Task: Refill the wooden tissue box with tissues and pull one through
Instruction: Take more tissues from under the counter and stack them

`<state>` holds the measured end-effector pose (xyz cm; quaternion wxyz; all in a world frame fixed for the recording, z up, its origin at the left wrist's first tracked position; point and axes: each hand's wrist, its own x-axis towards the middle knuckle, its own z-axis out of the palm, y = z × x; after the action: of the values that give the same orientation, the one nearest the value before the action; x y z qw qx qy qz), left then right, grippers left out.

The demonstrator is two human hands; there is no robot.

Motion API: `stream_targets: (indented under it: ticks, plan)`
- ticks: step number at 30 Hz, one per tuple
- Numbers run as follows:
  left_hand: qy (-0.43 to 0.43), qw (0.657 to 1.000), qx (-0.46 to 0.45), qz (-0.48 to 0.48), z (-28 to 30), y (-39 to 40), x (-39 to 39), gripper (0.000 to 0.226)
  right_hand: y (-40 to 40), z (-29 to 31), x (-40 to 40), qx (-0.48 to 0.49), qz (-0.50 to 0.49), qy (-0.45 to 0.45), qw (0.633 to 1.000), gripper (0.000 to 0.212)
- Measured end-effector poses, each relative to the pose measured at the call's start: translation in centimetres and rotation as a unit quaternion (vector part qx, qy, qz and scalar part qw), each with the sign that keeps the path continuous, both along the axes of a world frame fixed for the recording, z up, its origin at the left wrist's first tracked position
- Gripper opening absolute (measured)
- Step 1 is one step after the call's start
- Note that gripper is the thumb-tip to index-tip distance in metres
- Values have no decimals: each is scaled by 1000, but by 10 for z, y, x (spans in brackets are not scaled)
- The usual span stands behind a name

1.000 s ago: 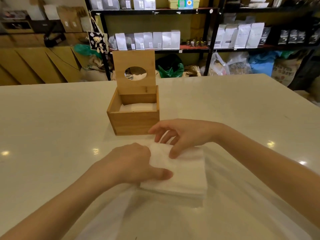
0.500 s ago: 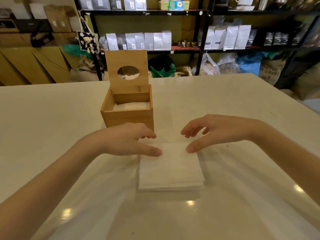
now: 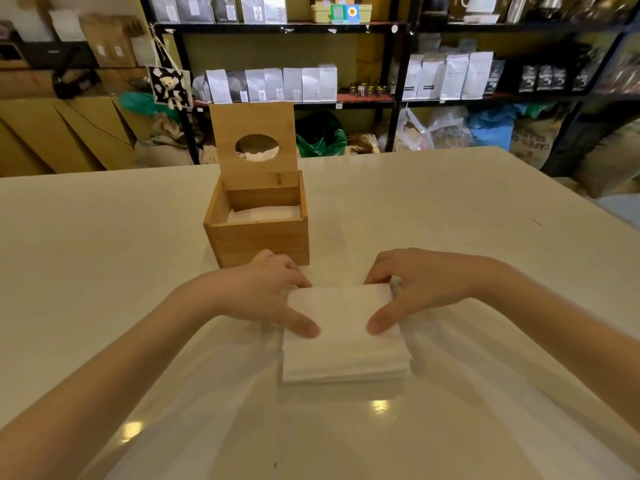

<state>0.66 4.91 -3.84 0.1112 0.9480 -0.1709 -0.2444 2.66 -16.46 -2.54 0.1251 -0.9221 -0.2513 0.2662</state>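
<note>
— Left hand (image 3: 258, 296)?
— Gripping the left edge of the tissue stack (image 3: 344, 336), thumb pressed flat on top, other fingers (image 3: 294, 271) curled round the far left corner
— Right hand (image 3: 415, 289)?
— Mirrored on the right edge: thumb lying on the top sheet, fingers bent over the far right corner, pinching the stack between them
— Stack itself?
— Lying on the pale counter (image 3: 104, 254) on a sheet of clear plastic wrap (image 3: 485, 393), directly in front, squared and fairly thick, near edge facing the camera
— Wooden tissue box (image 3: 258, 230)?
— Just beyond the left hand, set slightly left of the stack, apart from it; hinged lid (image 3: 254, 143) standing upright at the back with its oval opening showing
— Anything inside?
— A low layer of white tissues (image 3: 265, 213) at the bottom, well under the rim
— Behind the counter?
— Black metal shelves (image 3: 398, 64) lined with white and grey pouches (image 3: 273, 84), bags and sacks heaped below, cardboard panels off to the left
</note>
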Motion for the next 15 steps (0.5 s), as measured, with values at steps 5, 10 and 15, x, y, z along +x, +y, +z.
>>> stream_targets:
  ticks: [5,10,15]
  plan:
    - [10,1000,8,-13,1,-5,7,67,4,-1,3,-10,6,-2,1000,48]
    - [25,1000,-5,-14,0,-8,9,60,5,0,5,-10,2,29,1000,47]
    - [12,999,-37,-2,1,-7,1,56,2,1,4,13,-4,31,999,49]
